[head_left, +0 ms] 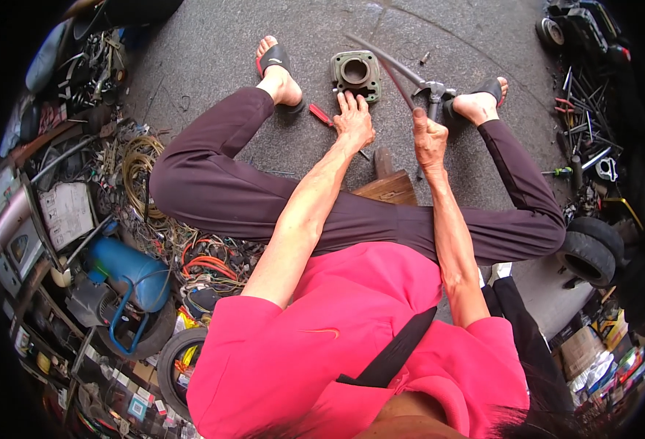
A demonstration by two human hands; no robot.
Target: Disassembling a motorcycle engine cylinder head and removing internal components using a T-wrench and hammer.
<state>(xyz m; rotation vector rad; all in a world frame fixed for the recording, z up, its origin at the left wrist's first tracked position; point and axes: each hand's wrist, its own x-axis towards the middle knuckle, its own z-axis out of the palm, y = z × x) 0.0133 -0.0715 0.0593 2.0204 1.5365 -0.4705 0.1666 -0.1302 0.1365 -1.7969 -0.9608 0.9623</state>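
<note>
Cylinder block: the grey-green, square-flanged metal engine block with a round bore [355,85] sits on the grey, rough floor [205,44], ahead of the person and between the feet, bore facing up.
Left hand: its grip [355,123] is loose, fingers spread, tips at the block's near edge; whether they pinch anything small, I cannot tell. Press evenly to stop the block sliding, fingertips clear of the tool's path.
Right hand: its grip [431,140] is closed around a grey metal hammer-headed tool [434,91], thumb upward. A relaxed wrist would give better control.
Long grey bar: this straight metal piece [390,60] lies close by; whether it is held too is unclear. Guide it clear of the bore's rim.
Red-handled slim tool: it [321,115] lies just beside the left hand; avoid knocking it.
</note>
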